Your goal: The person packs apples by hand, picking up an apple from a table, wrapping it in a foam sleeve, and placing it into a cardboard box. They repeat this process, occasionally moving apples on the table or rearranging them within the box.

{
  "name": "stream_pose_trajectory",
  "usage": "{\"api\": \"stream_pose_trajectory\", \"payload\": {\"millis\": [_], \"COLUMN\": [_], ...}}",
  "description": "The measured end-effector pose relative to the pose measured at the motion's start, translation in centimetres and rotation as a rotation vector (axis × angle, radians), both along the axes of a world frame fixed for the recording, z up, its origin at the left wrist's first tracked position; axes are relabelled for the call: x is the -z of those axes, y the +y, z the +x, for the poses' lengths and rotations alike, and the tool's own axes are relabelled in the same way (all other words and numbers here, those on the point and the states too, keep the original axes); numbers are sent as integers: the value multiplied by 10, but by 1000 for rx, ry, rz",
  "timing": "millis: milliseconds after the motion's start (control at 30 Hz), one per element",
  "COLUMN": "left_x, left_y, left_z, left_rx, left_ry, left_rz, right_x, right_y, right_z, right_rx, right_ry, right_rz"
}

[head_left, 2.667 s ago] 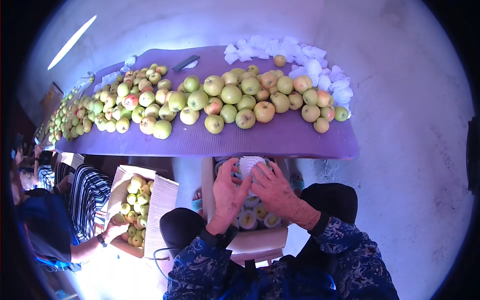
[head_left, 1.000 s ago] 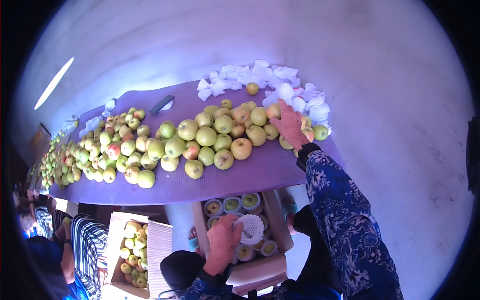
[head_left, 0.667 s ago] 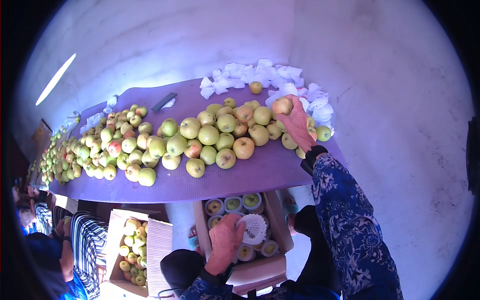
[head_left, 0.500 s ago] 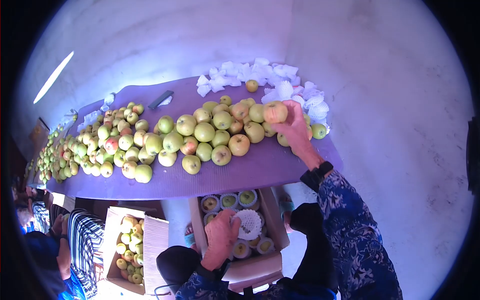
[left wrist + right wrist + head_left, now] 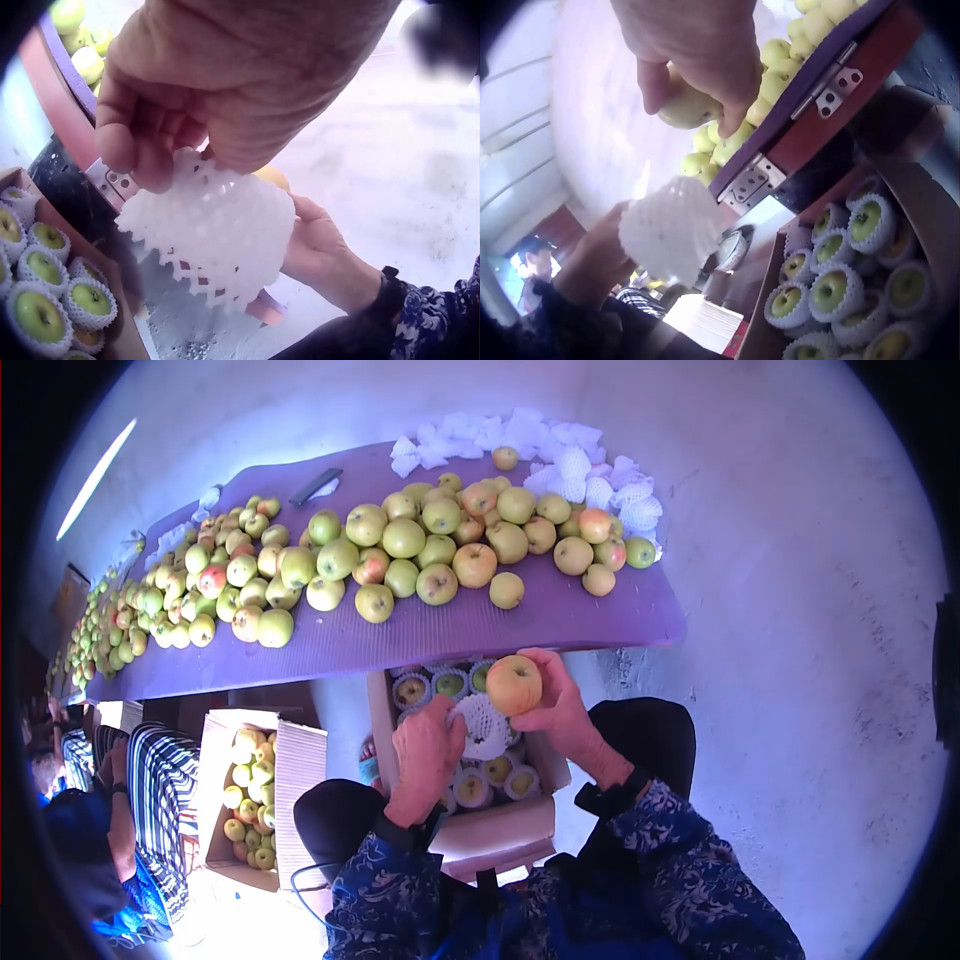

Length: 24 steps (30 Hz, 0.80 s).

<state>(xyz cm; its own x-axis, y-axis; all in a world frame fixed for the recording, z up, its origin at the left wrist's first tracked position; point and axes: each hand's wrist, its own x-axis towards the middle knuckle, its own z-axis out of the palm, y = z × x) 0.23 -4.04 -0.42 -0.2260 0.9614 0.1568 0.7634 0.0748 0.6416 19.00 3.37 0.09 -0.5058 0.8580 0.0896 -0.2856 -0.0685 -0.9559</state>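
Note:
My left hand (image 5: 424, 758) pinches the edge of a white foam fruit net (image 5: 483, 726) above the open carton. The net (image 5: 214, 225) hangs spread from the fingertips in the left wrist view. Beside it, my right hand (image 5: 562, 712) grips a yellow-red apple (image 5: 515, 685), thumb on one side and fingers on the other. That apple (image 5: 688, 107) stays bare, apart from the net in the right wrist view. Beneath both hands, the carton (image 5: 500, 828) holds apples in foam nets (image 5: 830, 291), standing in rows.
A purple-covered table (image 5: 400, 645) bears a long heap of loose apples (image 5: 404, 538). White foam nets (image 5: 572, 472) lie piled at its far right. On the left, another carton (image 5: 300, 780) holds bare apples, near a seated person (image 5: 95, 850). Hinges (image 5: 829, 101) show on the table's edge.
My right hand has reached to the heap, picked up an apple and brought it back beside the foam net. My left hand still holds the net over the carton. The view has tilted.

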Motion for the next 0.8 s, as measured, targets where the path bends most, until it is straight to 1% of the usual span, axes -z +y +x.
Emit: {"api": "stream_pose_trajectory", "payload": {"millis": [33,167,267,367,500,567,600,667,800], "left_x": [3,14,13,8,6,12,14,14,16], "left_y": [0,3,2,0,-2,0,2,4,3], "left_z": [1,1,-1,-1,2,3,3,1,-3], "left_rx": [2,-3,-21,-27,-26,-36,-42,-37,-23], "left_ry": [7,26,34,58,118,99,90,-7,-145], "left_rz": [14,31,27,11,4,-9,-14,-28,12], "right_x": [1,4,13,6,3,2,3,7,19], "right_y": [-9,-24,-21,-21,-29,-31,-32,-30,-29], "right_z": [-3,-14,-13,-9,-7,-12,-11,-12,-7], "right_rx": [7,-2,47,56,25,-6,-26,-72,-148], "right_ry": [6,18,156,182,12,-75,-98,-142,-84], "right_rz": [29,-24,-154,-214,-14,108,86,42,-150]}}
